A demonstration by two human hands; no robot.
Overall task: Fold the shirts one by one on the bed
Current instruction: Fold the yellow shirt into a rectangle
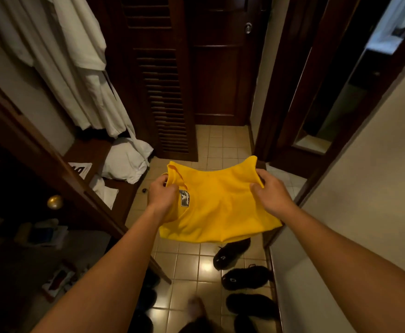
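Observation:
A folded yellow shirt [218,207] hangs in the air in front of me, above a tiled floor. A grey label shows at its collar near the left side. My left hand [161,195] grips the shirt's left edge by the collar, fingers curled round the cloth. My right hand [270,191] pinches the right edge, thumb on top. Both arms reach forward at about waist height. No bed is in view.
An open dark wooden wardrobe [52,159] stands on the left, with white robes [76,68] hanging and white cloth [127,159] on its shelf. Dark louvred doors [163,92] close the far end. Several black shoes [244,275] lie on the tiled floor [189,263]. A pale wall [364,188] runs along the right.

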